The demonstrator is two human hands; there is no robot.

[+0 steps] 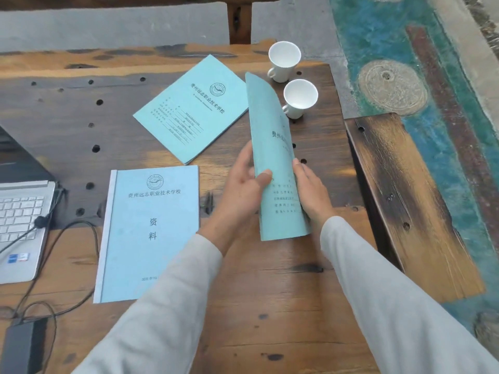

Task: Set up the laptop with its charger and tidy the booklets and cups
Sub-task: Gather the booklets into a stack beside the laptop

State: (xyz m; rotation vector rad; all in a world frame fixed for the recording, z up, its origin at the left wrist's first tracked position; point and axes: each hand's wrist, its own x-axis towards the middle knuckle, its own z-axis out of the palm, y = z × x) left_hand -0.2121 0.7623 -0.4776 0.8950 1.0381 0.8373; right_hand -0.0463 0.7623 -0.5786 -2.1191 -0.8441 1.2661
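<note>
Head view: left hand (243,184) and right hand (314,191) both grip one lifted booklet (271,122) (bowed lengthwise).

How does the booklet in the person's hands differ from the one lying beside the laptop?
The held booklet is raised and curved between the left hand and right hand; the near booklet by the laptop lies flat, untouched. The flat one has a pale spine strip; the held booklet shows none. Both are light blue.

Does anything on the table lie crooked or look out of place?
The far booklet lies turned at an angle, while the near booklet lies roughly straight. The left hand and right hand hold a third booklet, bent lengthwise. Both cups stand upright; nothing is spilled.
</note>
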